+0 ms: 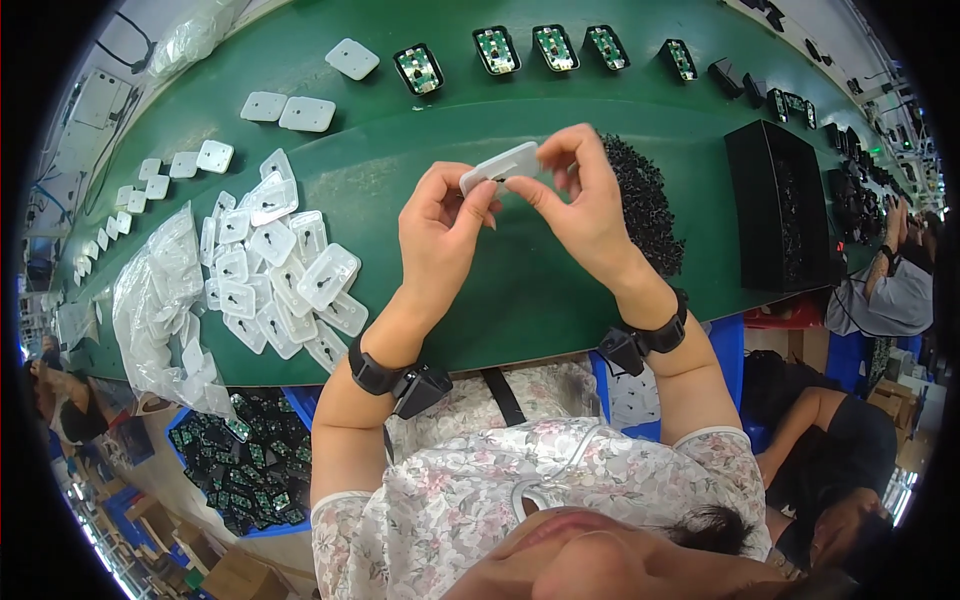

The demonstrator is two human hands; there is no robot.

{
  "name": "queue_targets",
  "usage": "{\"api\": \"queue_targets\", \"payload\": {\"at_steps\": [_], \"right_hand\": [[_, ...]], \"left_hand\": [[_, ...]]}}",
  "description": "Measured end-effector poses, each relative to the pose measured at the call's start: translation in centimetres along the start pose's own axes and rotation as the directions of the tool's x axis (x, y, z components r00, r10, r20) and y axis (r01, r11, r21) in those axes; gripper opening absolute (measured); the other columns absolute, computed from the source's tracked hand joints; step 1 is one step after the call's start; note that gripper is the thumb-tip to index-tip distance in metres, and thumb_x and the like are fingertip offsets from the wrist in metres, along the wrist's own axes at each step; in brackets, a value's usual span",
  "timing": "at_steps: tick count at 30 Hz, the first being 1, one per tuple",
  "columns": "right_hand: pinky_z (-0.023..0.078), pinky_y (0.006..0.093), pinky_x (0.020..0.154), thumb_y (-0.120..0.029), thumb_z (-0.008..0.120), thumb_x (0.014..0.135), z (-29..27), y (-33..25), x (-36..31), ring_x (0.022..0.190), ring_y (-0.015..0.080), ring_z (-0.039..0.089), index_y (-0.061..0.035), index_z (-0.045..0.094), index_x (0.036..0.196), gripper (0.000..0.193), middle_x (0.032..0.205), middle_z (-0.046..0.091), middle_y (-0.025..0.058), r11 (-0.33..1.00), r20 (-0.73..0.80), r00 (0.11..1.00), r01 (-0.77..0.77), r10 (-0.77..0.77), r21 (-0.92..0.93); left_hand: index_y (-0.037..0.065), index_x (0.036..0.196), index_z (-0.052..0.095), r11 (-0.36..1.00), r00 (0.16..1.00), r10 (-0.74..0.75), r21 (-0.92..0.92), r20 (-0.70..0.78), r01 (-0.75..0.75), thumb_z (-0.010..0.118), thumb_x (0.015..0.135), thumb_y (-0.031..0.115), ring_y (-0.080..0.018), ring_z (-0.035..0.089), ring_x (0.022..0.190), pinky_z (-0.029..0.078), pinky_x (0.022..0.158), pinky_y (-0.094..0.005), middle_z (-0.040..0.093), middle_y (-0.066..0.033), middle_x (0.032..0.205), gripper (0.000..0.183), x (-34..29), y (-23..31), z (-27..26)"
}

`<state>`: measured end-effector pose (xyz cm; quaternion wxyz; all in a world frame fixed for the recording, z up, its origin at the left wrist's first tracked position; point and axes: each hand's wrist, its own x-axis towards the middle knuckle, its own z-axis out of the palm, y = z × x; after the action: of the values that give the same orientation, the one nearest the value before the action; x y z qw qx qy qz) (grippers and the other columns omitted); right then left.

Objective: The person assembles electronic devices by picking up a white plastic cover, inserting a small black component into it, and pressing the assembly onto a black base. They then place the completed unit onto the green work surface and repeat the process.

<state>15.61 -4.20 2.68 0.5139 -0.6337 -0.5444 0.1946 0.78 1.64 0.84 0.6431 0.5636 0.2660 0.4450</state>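
Above the green desk, left hand and right hand each pinch an end of the white plastic cover, which looks light, stiff, best gripped by its edges

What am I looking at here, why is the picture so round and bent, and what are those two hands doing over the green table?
This is one view from a wide fisheye camera worn on a person's head, looking down, so straight edges curve near the rim. No machine is involved: the two bare hands belong to the wearer, each wrist carrying a black band. The left hand and right hand together hold a small white plastic cover above the green table. To the left lies a heap of white covers beside crumpled clear bags. A pile of small black parts sits to the right, next to a black box. Along the far edge stands a row of green circuit boards. Other people work at the right.
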Motion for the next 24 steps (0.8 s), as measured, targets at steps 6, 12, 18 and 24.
{"api": "queue_targets", "payload": {"at_steps": [6, 12, 18, 24], "right_hand": [[0.039, 0.0227, 0.062, -0.013, 0.071, 0.076, -0.9, 0.7, 0.6, 0.072, 0.0085, 0.048, -0.0042, 0.058, 0.096, 0.025, 0.083, 0.056, 0.0005, 1.0, 0.167, 0.986, -0.004, 0.003, 0.01], [0.039, 0.0239, 0.054, -0.017, 0.072, 0.077, -2.2, -0.5, 1.1, 0.062, 0.007, 0.048, -0.003, 0.056, 0.085, 0.022, 0.072, 0.055, 0.0004, 0.998, 0.261, 0.963, -0.05, 0.058, -0.038], [0.041, 0.0219, 0.055, -0.02, 0.073, 0.079, -1.5, 0.8, 2.0, 0.063, 0.007, 0.051, -0.0021, 0.056, 0.091, 0.027, 0.075, 0.057, 0.0015, 0.912, 0.398, 0.897, -0.312, 0.191, 0.265], [0.045, 0.025, 0.063, -0.032, 0.069, 0.081, 1.1, -0.4, 5.1, 0.07, 0.0099, 0.054, -0.004, 0.055, 0.108, 0.041, 0.084, 0.059, 0.0028, 0.986, 0.185, 0.981, -0.026, 0.057, -0.165]], "left_hand": [[-0.002, 0.085, 0.055, 0.999, 0.997, -0.007, 0.038, 0.074, 0.004, 0.059, 0.087, 0.001, -0.0084, 0.056, 0.065, 0.045, 0.058, -0.0195, 0.055, -0.0035, 0.083, 0.006, 0.0, 0.0, -0.1], [-0.002, 0.093, 0.056, 0.988, 0.983, -0.119, 0.114, 0.14, 0.104, 0.058, 0.088, 0.002, -0.0088, 0.057, 0.066, 0.045, 0.059, -0.0198, 0.059, -0.0052, 0.082, 0.006, 0.1, 0.2, -0.5], [-0.008, 0.101, 0.055, 0.986, 0.982, -0.166, -0.004, 0.088, 0.167, 0.053, 0.091, 0.003, -0.0133, 0.06, 0.07, 0.049, 0.065, -0.0232, 0.063, -0.0089, 0.088, 0.015, 0.7, 1.9, -1.5], [0.0, 0.094, 0.06, 0.841, 0.971, -0.203, 0.486, -0.124, 0.238, 0.053, 0.089, 0.004, -0.0173, 0.061, 0.068, 0.048, 0.063, -0.0283, 0.064, -0.0117, 0.082, 0.01, 1.4, -0.9, -6.5]]}}
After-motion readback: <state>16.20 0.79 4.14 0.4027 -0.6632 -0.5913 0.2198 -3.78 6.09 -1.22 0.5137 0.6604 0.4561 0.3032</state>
